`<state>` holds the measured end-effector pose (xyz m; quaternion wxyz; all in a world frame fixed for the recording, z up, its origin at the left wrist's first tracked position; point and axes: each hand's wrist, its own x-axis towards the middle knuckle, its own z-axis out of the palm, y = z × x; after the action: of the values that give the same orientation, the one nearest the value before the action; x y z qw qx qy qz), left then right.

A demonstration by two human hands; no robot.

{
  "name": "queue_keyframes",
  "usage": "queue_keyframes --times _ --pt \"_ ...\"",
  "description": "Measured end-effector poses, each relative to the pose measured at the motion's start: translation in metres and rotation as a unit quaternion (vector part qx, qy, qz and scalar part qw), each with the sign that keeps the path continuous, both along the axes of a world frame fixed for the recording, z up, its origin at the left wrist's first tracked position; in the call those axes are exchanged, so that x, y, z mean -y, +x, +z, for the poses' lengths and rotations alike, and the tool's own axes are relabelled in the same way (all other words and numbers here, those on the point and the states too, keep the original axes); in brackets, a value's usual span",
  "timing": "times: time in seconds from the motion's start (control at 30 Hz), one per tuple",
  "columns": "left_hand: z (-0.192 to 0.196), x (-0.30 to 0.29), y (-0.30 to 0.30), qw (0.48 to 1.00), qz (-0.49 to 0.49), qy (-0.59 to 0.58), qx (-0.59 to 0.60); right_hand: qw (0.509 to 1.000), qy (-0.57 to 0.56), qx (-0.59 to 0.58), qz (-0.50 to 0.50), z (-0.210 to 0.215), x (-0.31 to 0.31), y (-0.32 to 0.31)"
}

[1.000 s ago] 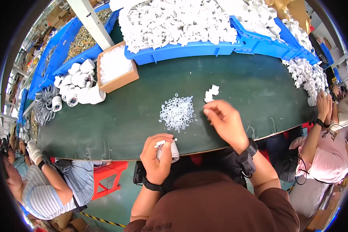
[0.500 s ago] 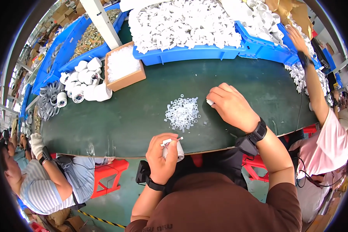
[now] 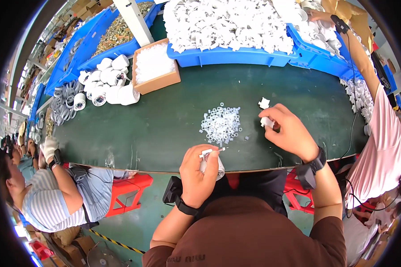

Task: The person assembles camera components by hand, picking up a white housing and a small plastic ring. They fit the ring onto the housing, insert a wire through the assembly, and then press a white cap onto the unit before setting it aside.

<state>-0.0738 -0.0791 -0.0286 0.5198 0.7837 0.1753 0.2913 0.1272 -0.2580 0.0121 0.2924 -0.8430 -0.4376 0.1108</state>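
Observation:
My left hand (image 3: pixel 199 173) is at the near edge of the dark green table (image 3: pixel 165 120), closed on a small white plastic part (image 3: pixel 208 154) with a thin pin sticking out to the right. My right hand (image 3: pixel 289 131) rests on the table further right, its fingers pinching a small white plastic piece (image 3: pixel 267 122). Another white piece (image 3: pixel 264 103) lies just beyond it. Between the two hands sits a small heap of clear plastic rings (image 3: pixel 221 124).
Blue bins (image 3: pixel 229 55) of white parts line the far edge. A cardboard box (image 3: pixel 158 82) of clear bits and white cylindrical housings (image 3: pixel 104 84) stand at the left. One person sits at the left (image 3: pixel 53 196), another at the right reaches over the bins (image 3: pixel 378 133).
My right hand has moved from the ring heap out to the right and closed on a white piece. The person at the right has stretched an arm over the bins.

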Motion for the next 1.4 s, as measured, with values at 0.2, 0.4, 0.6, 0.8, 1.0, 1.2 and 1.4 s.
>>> queue_keyframes --times 0.2,0.4,0.6,0.8,1.0,1.2,1.4 --pt "0.000 0.004 0.002 0.999 0.000 0.036 -0.020 0.890 0.214 -0.400 0.039 0.005 -0.013 -0.070" --pt "0.004 0.007 0.004 0.996 -0.027 0.086 -0.018 0.901 0.265 -0.343 0.006 -0.016 -0.033 -0.101" --pt "0.005 0.009 0.005 0.994 -0.029 0.104 -0.007 0.907 0.293 -0.302 -0.024 -0.024 -0.041 -0.108" --pt "-0.001 0.010 0.006 0.991 -0.033 0.128 0.009 0.940 0.306 -0.149 -0.021 -0.024 -0.042 -0.112" --pt "-0.001 0.015 0.011 0.987 -0.020 0.159 0.010 0.938 0.283 -0.194 -0.052 -0.025 -0.041 -0.114" --pt "-0.007 0.014 0.010 0.984 -0.032 0.172 0.013 0.932 0.337 -0.113 -0.068 -0.030 -0.046 -0.117" --pt "-0.009 0.008 0.005 0.987 -0.035 0.152 0.024 0.901 0.293 -0.318 -0.029 -0.025 -0.033 -0.102"
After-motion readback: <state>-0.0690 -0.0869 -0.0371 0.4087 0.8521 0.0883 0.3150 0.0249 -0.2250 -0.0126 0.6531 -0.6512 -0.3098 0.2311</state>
